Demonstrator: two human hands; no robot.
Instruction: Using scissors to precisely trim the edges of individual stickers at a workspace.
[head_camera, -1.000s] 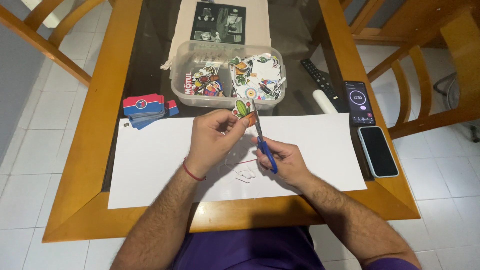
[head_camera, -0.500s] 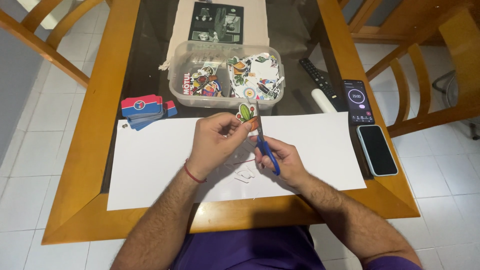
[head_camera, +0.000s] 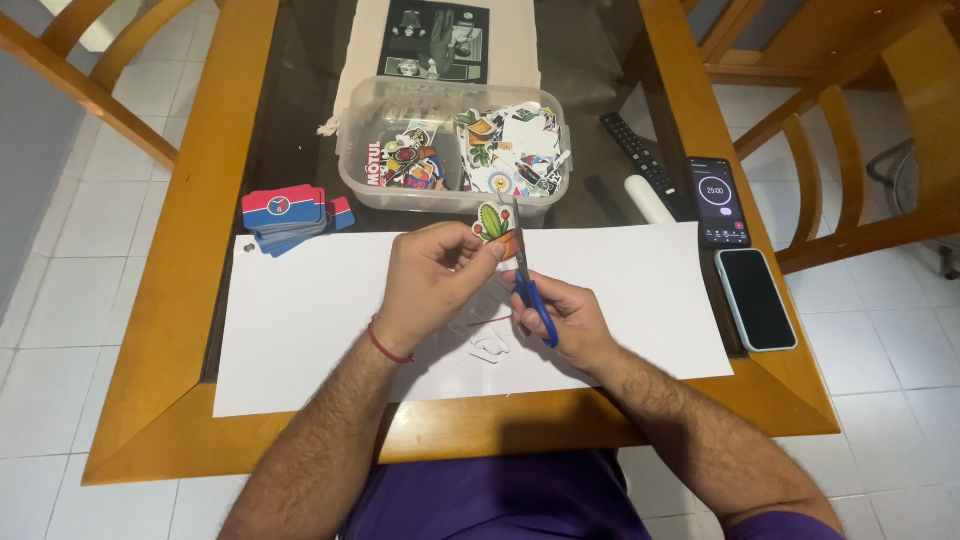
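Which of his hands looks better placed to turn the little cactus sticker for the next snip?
Probably the left. The left hand pinches the cactus sticker at its fingertips, so it can rotate it. The right hand is occupied with the blue-handled scissors, whose blades point up beside the sticker.

- Even, soft indoor light; the scene is bright with no harsh contrast.
- The white paper sheet (head_camera: 300, 320) reads almost flat white, with faint shadows under the hands.
- The dark glass surface (head_camera: 290, 130) carries dull reflections.
- Focus is sharp across the centre; straight edges bow slightly toward the corners.
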